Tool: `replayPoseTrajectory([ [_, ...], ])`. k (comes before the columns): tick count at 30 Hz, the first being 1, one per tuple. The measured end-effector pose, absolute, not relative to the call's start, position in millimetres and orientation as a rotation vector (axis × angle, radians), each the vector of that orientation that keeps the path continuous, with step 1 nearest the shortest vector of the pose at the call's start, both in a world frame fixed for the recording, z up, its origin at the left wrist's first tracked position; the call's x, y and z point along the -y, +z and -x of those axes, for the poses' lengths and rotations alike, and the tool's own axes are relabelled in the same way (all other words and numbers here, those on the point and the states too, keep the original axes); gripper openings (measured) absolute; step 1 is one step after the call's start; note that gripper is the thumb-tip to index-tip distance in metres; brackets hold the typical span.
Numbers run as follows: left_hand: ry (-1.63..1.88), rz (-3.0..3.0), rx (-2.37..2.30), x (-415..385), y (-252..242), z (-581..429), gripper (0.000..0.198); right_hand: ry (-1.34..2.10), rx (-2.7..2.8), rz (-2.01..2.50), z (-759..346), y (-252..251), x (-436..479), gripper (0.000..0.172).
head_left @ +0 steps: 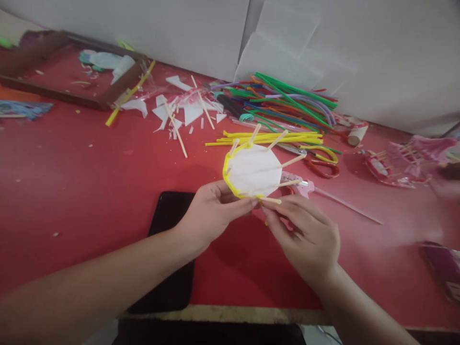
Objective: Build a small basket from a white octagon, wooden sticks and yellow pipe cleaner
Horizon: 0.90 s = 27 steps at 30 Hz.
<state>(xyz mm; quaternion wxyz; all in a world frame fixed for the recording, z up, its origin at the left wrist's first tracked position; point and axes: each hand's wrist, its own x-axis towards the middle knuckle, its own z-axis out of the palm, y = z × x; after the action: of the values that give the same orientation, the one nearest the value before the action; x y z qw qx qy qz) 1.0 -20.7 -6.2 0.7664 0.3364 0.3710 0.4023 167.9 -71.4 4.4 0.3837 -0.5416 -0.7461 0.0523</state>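
A white paper disc (pixel 255 170) with several thin wooden sticks standing up around its rim is held above the table. Yellow pipe cleaner (pixel 225 170) runs along the disc's left and lower edge, passing by the sticks. My left hand (pixel 212 211) grips the disc at its lower left, thumb along the bottom edge. At the lower right, my right hand (pixel 305 235) is closed, its fingertips pinching the yellow pipe cleaner beside the lowest stick (pixel 271 200). Part of that pinch is hidden by the fingers.
A black phone or tablet (pixel 168 268) lies by the front edge. Behind the disc are yellow pipe cleaners (pixel 273 138), a pile of coloured ones (pixel 287 103), scissors (pixel 323 167) and a pink glue gun (pixel 304 186). Paper scraps (pixel 192 112), a wooden frame (pixel 82 100) and a pink stick model (pixel 402 160) lie around.
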Motion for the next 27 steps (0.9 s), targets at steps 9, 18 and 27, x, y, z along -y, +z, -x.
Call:
replayPoseTrajectory([
  [9,0.79,-0.624,-0.813,21,-5,-1,0.023,-0.094,2.096,1.229,-175,7,65,0.027],
  [18,0.748,-0.554,-0.803,21,-7,-1,0.02,-0.165,2.171,1.173,-178,12,59,0.022],
  [27,0.821,-0.616,-0.818,18,-8,1,0.025,-0.076,2.143,1.199,-189,8,60,0.022],
])
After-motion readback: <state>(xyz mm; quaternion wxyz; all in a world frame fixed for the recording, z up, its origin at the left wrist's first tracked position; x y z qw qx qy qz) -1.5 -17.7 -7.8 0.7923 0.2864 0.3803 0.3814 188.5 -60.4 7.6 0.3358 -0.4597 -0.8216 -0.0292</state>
